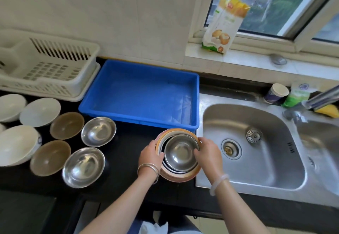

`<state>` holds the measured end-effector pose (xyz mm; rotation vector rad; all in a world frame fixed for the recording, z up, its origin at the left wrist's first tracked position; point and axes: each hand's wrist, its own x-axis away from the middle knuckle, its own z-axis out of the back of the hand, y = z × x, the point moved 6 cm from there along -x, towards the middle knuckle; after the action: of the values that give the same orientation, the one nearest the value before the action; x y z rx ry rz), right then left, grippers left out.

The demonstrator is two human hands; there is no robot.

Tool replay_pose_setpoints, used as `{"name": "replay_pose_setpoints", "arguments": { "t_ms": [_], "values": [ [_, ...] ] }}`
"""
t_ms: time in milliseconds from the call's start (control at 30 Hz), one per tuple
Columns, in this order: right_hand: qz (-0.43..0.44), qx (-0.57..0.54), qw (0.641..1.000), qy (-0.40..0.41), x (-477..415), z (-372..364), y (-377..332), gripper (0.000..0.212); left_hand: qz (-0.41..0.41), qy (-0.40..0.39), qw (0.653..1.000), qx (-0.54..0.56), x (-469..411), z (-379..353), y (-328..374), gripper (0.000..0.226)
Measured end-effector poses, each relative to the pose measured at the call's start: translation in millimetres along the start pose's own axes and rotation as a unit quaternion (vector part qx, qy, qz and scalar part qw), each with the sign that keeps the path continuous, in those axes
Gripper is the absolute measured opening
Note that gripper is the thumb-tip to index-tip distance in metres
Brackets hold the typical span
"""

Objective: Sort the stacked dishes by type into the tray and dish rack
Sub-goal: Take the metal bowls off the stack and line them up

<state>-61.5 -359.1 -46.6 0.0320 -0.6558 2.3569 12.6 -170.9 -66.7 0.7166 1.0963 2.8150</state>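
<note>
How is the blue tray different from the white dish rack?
The blue tray has solid walls, while the white dish rack has slots and holes all over. The tray sits in the middle of the counter, beside the sink; the rack sits at the left against the wall. The tray is one open box; the rack has a small side pocket. Both are plastic and hold no dishes.

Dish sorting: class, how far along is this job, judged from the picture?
Early. Done: nothing sits in the blue tray or white dish rack. Loose bowls lie spread on the counter. In hand: left hand and right hand grip the steel bowl atop the remaining stack. Left: everything.
</note>
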Motion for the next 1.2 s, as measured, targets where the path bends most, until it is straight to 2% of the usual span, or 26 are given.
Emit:
{"name": "replay_pose_setpoints", "arguments": {
  "t_ms": [167, 267, 533, 700, 933, 1067, 1200],
  "values": [
    [0.006, 0.011, 0.999, 0.046, 3.6, 9.2, -4.3, 0.02, 0.0, 0.001, 1.0, -0.001, -1.7, 0.0, -0.8, 0.036],
    [0.005, 0.018, 0.999, 0.044, 1.2, 13.8, -4.9, 0.011, 0.001, 0.004, 1.0, -0.008, -2.4, -0.4, -0.5, 0.036],
    [-0.016, -0.086, 0.992, 0.09, 6.0, 34.3, 4.6, 0.011, -0.002, 0.008, 0.998, -0.065, -5.0, -4.4, 7.7, 0.041],
    [-0.021, -0.124, 0.986, 0.112, 11.1, 46.0, 10.7, 0.012, -0.011, 0.02, 0.996, -0.081, -8.2, -2.8, 11.0, 0.027],
    [-0.037, -0.17, 0.979, 0.108, 15.8, 55.1, 17.9, 0.013, -0.039, 0.019, 0.997, -0.061, -6.9, 5.4, 17.7, 0.018],
    [-0.053, -0.188, 0.976, 0.097, 15.2, 56.9, 21.8, 0.013, -0.087, 0.064, 0.991, -0.085, -3.6, 11.6, 28.5, 0.011],
    [-0.068, -0.214, 0.972, 0.073, 14.3, 54.9, 24.0, 0.011, -0.098, 0.09, 0.988, -0.08, -2.8, 17.0, 37.3, 0.002]
  ]
}}
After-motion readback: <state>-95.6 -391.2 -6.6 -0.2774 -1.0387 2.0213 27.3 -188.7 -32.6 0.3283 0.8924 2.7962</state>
